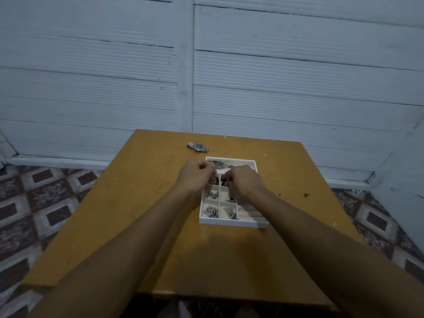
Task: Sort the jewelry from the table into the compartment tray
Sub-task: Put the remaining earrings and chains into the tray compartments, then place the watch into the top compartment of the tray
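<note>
Forearms [137, 249]: bare, reaching in over the tan wooden table [137, 203].
Left hand [197, 174]: fingers curled above the tray's upper-left cells; we cannot tell whether they grip anything.
Right hand [244, 182]: fingers curled, pinching a small dark piece [226, 180] over a middle cell.
Compartment tray [229, 222]: white, stiff, thin-walled; it holds silvery chains [221, 164] and pearl beads [211, 211].
Wristwatch [197, 147]: metal, unsorted, on the table just beyond the tray.
Handling: we judge the watch heavy, hard and slick, best lifted by its band; the chains look limp and tangle-prone.
</note>
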